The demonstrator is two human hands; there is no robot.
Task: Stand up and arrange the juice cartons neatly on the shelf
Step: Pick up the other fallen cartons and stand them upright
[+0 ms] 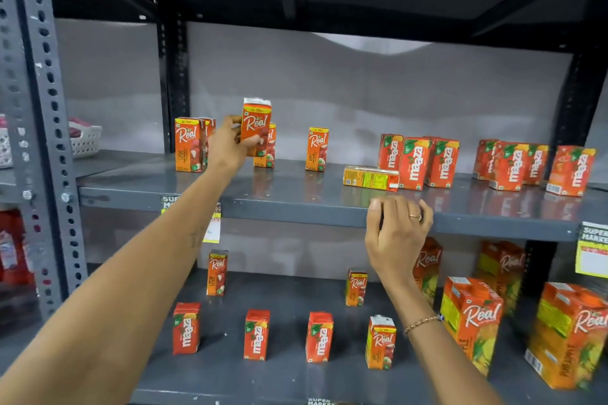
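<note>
I have only one view, from the camera worn on the person's head. It faces straight into a grey metal shelf (296, 207) at about chest height and tilts slightly down, so the shelf below also shows. It sits close: both forearms reach in from the bottom edge. The wide lens bends the upright post (39, 128) at the left.
</note>
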